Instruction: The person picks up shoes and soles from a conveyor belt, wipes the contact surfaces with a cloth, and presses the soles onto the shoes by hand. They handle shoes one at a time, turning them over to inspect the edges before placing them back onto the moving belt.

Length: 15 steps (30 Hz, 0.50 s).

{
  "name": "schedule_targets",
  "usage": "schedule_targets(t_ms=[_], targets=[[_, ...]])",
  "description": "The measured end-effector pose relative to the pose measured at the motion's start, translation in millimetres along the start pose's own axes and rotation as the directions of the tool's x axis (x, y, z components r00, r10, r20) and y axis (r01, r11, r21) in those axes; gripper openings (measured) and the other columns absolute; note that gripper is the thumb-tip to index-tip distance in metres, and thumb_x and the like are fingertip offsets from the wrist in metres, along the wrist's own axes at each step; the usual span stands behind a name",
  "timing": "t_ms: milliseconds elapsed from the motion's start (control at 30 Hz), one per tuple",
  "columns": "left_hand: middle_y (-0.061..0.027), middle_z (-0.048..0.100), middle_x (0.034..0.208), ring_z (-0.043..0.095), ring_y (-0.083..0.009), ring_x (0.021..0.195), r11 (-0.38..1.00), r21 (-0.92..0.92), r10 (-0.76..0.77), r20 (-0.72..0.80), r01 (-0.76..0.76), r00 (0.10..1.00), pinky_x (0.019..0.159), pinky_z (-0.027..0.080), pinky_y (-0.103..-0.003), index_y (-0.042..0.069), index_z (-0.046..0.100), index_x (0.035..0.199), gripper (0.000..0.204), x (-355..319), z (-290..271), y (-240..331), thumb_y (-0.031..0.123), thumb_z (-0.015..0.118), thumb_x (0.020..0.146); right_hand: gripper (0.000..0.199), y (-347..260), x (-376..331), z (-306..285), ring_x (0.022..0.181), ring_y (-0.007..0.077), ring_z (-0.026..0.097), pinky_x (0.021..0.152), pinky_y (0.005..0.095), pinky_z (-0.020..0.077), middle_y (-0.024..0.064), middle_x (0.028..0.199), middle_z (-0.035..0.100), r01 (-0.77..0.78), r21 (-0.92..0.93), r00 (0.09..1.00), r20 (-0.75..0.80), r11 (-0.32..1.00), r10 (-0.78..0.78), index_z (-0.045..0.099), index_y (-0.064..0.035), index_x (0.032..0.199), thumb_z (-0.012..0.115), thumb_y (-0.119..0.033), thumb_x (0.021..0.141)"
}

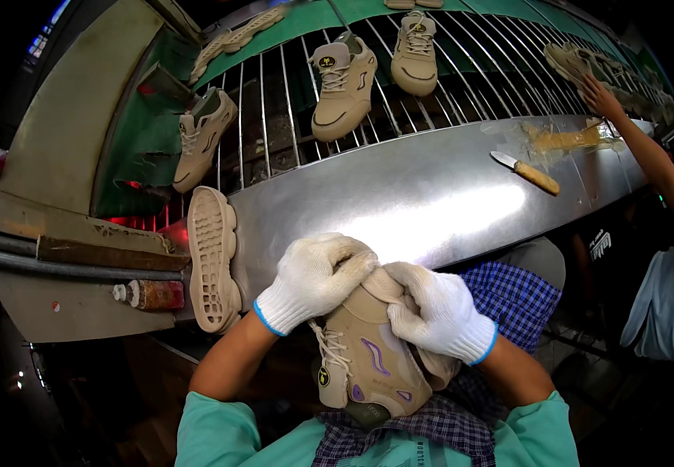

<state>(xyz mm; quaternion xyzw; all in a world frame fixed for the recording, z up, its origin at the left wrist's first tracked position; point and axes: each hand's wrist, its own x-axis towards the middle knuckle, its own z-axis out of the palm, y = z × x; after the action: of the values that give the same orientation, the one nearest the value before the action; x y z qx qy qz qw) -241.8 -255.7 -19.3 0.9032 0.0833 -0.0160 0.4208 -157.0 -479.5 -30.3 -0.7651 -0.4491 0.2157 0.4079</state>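
My left hand (310, 274), in a white knit glove with a blue cuff, is closed on the toe end of a beige shoe upper (364, 346). The upper lies tilted over my lap, toe pointing away from me, with pale laces and purple accents on its side. My gloved right hand (444, 315) is closed on the same toe from the other side, fingers bent against its edge. A beige sole (440, 369) shows partly along the upper's right side, under my right hand; how far the two are joined is hidden.
Beyond a metal ledge (337, 179), beige shoes (345, 93) sit on a conveyor of metal rods (265, 109). A loose sole (211, 261) and a red bottle (158, 295) are at left. A wooden-handled knife (535, 176) lies on the ledge. A co-worker's hand (600, 97) touches shoes at right.
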Motion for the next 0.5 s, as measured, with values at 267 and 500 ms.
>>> schedule_targets(t_ms=[267, 500], targets=[[-0.0157, 0.081, 0.099, 0.078, -0.0257, 0.091, 1.000, -0.029, -0.001, -0.021, 0.000, 1.000, 0.084, 0.061, -0.036, 0.001, 0.083, 0.100, 0.032, 2, 8, 3, 0.031, 0.071, 0.098, 0.048, -22, -26, -16, 0.070, 0.0276, 0.073, 0.058, 0.0378, 0.0612, 0.0140, 0.097, 0.068, 0.094, -0.148, 0.981, 0.181, 0.985, -0.066, 0.057, -0.0001, 0.131, 0.070, -0.013, 0.087], [-0.0213, 0.077, 0.107, 0.075, -0.0259, 0.094, 0.819, -0.568, -0.215, -0.427, -0.075, 0.878, 0.088, 0.059, -0.035, -0.006, 0.075, 0.114, 0.036, -12, 40, -11, 0.025, 0.056, 0.108, 0.053, -27, -47, -29, 0.080, 0.0259, 0.075, 0.067, 0.0360, 0.0642, 0.0167, 0.118, 0.067, 0.213, -0.247, 0.961, 0.226, 0.945, -0.158, 0.060, -0.0039, 0.140, 0.071, -0.014, 0.089]])
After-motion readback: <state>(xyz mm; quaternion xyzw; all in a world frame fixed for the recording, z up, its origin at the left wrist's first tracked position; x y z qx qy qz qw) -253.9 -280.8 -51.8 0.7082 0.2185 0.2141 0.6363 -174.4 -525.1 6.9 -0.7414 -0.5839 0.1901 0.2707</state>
